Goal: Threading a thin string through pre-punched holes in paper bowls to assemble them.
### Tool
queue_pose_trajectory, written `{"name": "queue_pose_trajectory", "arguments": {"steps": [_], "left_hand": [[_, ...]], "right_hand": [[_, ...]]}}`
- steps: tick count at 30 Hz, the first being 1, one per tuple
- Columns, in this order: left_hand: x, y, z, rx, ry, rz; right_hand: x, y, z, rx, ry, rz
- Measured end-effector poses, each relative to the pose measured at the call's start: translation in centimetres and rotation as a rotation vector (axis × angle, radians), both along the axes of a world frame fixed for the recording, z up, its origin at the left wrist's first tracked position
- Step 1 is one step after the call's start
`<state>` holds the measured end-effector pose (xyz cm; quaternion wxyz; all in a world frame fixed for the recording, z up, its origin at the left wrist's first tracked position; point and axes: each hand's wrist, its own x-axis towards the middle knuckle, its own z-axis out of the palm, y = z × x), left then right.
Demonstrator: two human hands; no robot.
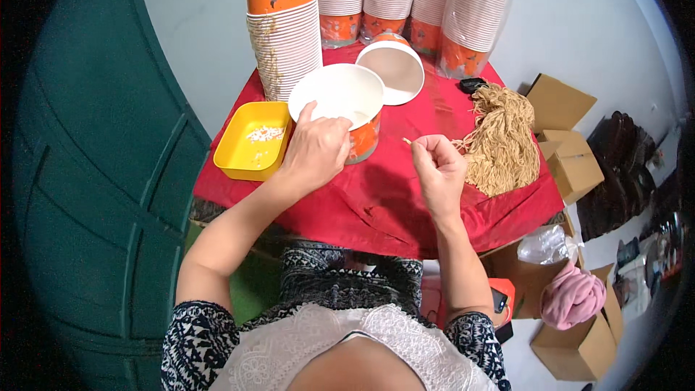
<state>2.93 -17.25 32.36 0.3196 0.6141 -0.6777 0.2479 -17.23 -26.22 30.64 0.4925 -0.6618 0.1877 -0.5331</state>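
A paper bucket (337, 85), white inside and orange outside, stands tilted toward me on the red cloth. My left hand (316, 146) grips it at its near rim, with one finger reaching over the edge into the mouth. To the right, my right hand (441, 168) is closed in a pinch on a thin tan cord, whose short tip (406, 140) sticks out toward the bucket. Behind that hand lies a loose bundle of tan cords (503, 141). A yellow tub (250, 166) with small white and orange bits inside sits left of the bucket.
Another bucket (394, 72) lies on its side behind. Tall stacks of nested buckets (286, 47) line the back of the table. A small black object (472, 85) rests by the cords. Cardboard boxes (572, 163) and a pink cloth (573, 297) are at right; a green door (87, 174) is left.
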Motion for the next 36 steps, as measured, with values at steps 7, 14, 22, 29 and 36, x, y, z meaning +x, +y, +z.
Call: {"name": "queue_pose_trajectory", "arguments": {"steps": [7,14,22,29,36], "left_hand": [[-2.6,1.8,0.9,0.077,0.067,-0.096],[-3.3,1.8,1.7,0.084,0.161,-0.169],[-4.9,2.6,3.9,-0.036,0.144,-0.130],[-7.2,2.8,2.9,0.272,0.634,-0.183],[-7.4,2.9,2.6,0.535,1.057,-0.419]], "right_hand": [[0.7,2.0,-2.2,0.036,-0.166,-0.098],[1.3,3.0,-2.9,0.146,-0.231,-0.030],[0.9,3.8,-2.6,0.201,-0.245,0.015],[-0.2,4.7,-2.4,-0.241,-0.098,-0.154],[-0.5,4.8,-2.0,-0.494,-0.066,-0.156]]}}
